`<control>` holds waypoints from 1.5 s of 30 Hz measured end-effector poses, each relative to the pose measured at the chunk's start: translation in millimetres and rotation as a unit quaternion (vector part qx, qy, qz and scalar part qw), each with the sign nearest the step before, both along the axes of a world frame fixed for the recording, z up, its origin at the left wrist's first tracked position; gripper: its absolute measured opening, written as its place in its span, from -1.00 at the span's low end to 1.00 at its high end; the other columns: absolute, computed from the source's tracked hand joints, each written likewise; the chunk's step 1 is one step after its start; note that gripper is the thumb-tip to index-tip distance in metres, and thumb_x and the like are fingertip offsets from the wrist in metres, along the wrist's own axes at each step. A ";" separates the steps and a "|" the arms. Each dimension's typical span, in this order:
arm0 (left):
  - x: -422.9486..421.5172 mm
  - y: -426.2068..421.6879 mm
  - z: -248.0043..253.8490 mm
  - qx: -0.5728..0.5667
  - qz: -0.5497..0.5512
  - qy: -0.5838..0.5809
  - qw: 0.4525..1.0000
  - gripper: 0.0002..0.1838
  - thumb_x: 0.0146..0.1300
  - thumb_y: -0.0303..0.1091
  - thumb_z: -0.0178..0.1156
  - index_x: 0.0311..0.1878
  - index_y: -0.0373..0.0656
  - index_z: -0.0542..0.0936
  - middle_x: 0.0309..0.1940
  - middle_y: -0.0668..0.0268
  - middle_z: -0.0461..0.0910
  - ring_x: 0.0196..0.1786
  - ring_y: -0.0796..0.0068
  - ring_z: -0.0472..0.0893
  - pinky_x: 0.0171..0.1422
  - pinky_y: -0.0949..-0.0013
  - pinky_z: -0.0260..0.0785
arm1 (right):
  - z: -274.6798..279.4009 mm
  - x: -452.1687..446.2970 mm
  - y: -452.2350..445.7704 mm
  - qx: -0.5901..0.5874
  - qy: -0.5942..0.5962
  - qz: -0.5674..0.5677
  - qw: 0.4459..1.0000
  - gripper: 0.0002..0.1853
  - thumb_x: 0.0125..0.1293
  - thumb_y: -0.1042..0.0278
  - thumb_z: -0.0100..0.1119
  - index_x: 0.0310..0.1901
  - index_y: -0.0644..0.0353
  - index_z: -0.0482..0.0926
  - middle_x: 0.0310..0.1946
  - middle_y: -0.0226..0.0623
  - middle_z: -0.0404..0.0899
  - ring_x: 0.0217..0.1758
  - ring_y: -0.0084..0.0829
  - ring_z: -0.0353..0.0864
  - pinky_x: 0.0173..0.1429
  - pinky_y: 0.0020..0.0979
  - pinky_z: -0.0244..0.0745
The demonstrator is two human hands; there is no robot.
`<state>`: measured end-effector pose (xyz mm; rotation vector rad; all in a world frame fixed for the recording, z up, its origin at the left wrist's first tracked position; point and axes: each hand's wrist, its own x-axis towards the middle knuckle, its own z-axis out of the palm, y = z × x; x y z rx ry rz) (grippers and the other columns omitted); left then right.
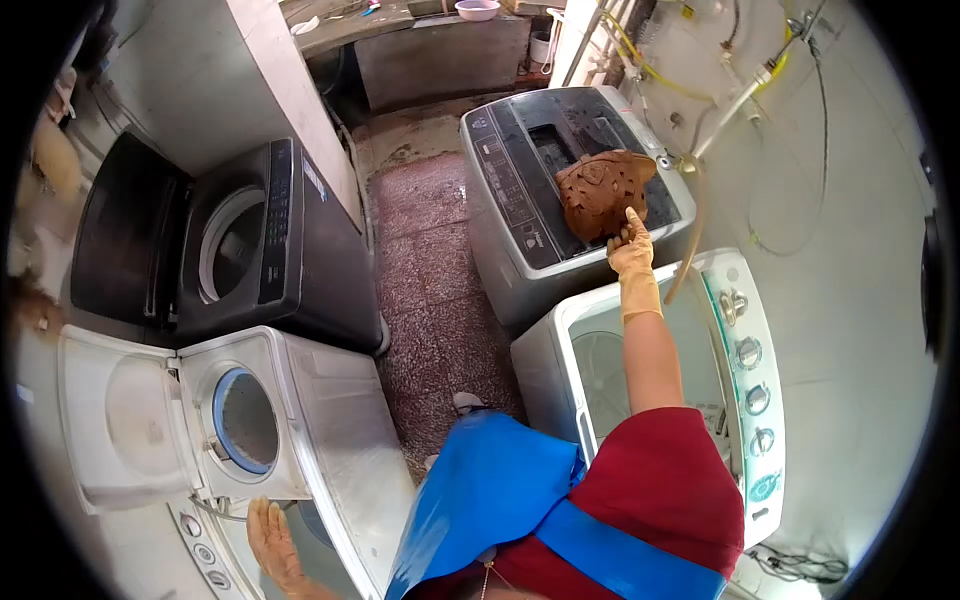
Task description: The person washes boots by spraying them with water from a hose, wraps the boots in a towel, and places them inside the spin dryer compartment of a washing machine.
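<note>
My right hand [630,245], in a pale yellow rubber glove, stretches forward and grips the near edge of a brown cap-like thing with holes [600,190]. This brown thing is over the dark lid of the grey top-loading washing machine [510,215]; whether it rests on the lid I cannot tell. My left hand [272,540] is low at the left, fingers extended and holding nothing that I can see. It hovers over the white twin-tub washing machine [345,410], close to its control knobs. That machine's round spin tub [245,420] stands uncovered, its lid raised.
A black washing machine [330,250] with its lid up stands at the left. Below my right arm is another white washing machine [545,365] with knobs. Hoses and a pipe [730,118] run along the right wall. Reddish speckled floor [430,330] lies between the machines.
</note>
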<state>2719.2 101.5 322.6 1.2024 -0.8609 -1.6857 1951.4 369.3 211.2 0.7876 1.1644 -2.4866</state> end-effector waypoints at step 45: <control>539.0 172.3 -83.1 -0.192 0.151 -0.790 0.562 -0.48 0.13 0.11 0.27 0.03 -0.07 0.65 -0.12 0.18 0.70 0.02 0.11 0.64 0.08 0.17 0.49 | 136.3 662.2 -295.7 -0.093 0.148 0.859 0.480 -0.37 0.39 0.17 0.15 0.39 0.30 0.27 0.30 -0.10 0.42 0.31 -0.19 0.48 0.40 -0.21 0.39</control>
